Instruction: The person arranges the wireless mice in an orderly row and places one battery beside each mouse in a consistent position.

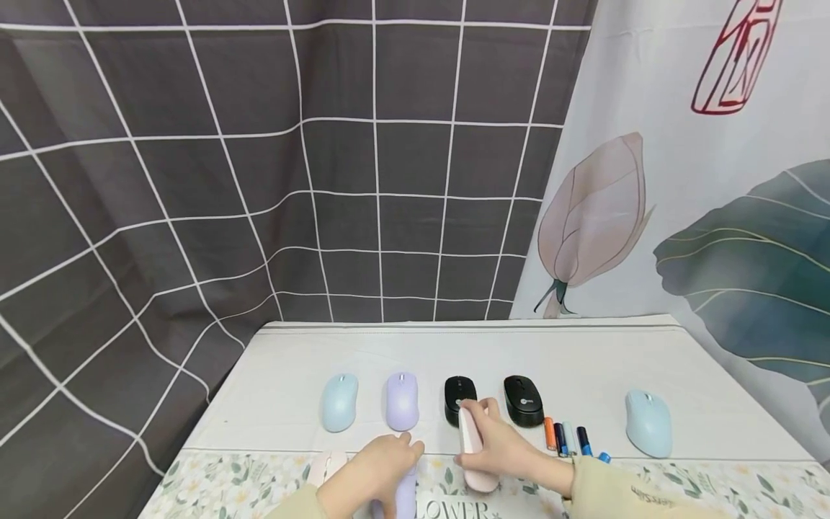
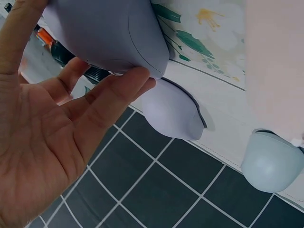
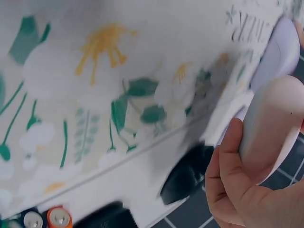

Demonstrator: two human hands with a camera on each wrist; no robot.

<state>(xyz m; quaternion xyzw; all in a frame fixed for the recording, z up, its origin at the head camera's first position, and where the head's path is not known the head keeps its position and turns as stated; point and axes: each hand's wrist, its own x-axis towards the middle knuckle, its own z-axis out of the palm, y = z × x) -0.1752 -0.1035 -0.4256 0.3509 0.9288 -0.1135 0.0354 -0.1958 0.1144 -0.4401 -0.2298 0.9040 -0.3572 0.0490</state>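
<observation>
My left hand [image 1: 379,465] grips a light purple computer mouse [image 1: 406,497] near the front edge of the view, its fingers and thumb on the sides. In the left wrist view that purple mouse [image 2: 104,33] fills the top. A pale pink mouse [image 1: 322,467] lies just left of this hand, partly covered by it. My right hand [image 1: 506,443] holds another pink mouse [image 3: 273,128] by its sides, tilted up on edge. It is in front of a black mouse [image 1: 459,389] and hides part of it.
Along the back stand a light blue mouse [image 1: 339,402], a second purple mouse [image 1: 402,401] and another black mouse [image 1: 523,398]. Several batteries [image 1: 550,434] lie right of my right hand. Farther right is another light blue mouse [image 1: 648,424]. A dark checked curtain [image 1: 415,158] hangs behind.
</observation>
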